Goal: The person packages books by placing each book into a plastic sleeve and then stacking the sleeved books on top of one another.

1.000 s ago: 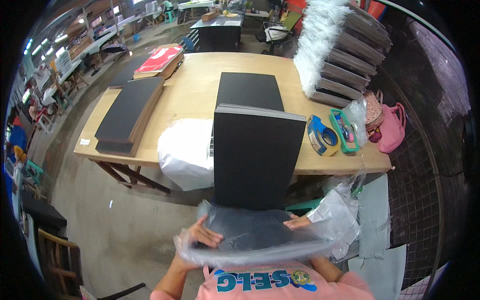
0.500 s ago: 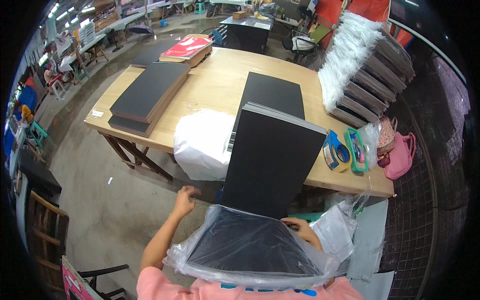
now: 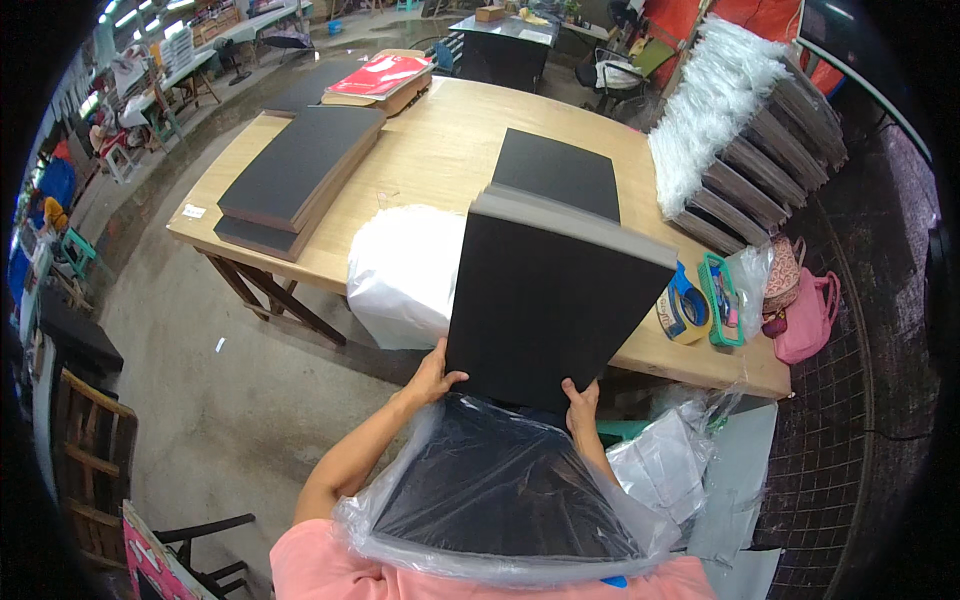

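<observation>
A thick stack of black boards (image 3: 555,310) with grey edges leans upright in front of me, above the near table edge. My left hand (image 3: 436,374) grips its lower left edge, with the thumb on the black face. My right hand (image 3: 580,404) holds its lower right edge in the same way. Against my lap rests a black panel in clear plastic wrap (image 3: 510,490), just below the stack. Behind the stack, another black board (image 3: 560,170) lies flat. White plastic sheets (image 3: 405,275) drape over the table edge to the left of the stack.
Black boards (image 3: 300,165) are piled on the table's left end, near a red packet (image 3: 380,75). A tape dispenser (image 3: 685,305) and a green basket (image 3: 722,300) stand at right, beside a pink bag (image 3: 808,318). Plastic-wrapped panels (image 3: 750,150) are stacked behind them.
My left hand has come in from the side and closed on the stack's left edge. My right hand has moved up onto its right edge. The stack has risen slightly and its edges look more even.
</observation>
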### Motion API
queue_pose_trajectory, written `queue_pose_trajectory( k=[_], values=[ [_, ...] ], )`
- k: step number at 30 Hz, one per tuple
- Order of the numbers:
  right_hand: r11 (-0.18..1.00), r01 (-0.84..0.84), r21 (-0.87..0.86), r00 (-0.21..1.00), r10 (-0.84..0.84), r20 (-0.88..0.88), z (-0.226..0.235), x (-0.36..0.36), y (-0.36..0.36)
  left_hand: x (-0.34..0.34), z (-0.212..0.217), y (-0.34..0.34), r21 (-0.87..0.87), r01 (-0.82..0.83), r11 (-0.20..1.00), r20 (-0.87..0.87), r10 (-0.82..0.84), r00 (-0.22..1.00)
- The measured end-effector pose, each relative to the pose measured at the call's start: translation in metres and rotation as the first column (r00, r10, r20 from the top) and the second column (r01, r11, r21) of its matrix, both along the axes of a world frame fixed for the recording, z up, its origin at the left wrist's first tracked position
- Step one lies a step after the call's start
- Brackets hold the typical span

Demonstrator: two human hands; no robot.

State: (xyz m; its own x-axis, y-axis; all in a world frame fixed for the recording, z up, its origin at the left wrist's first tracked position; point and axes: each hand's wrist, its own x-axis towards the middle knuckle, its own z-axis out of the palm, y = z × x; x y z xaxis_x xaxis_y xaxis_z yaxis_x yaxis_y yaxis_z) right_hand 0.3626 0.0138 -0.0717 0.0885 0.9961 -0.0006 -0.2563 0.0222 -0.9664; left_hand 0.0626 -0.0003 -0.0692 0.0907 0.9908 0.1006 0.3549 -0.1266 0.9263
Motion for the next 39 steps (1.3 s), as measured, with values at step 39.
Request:
queue_pose_trajectory(
  k=[39],
  values=[
    [0.474,-0.866,-0.159,-0.087,0.171,0.981,0.252,-0.258,0.259,-0.079,0.202,0.159,0.519,-0.308,0.797,0.063,0.324,0.944]
  ],
)
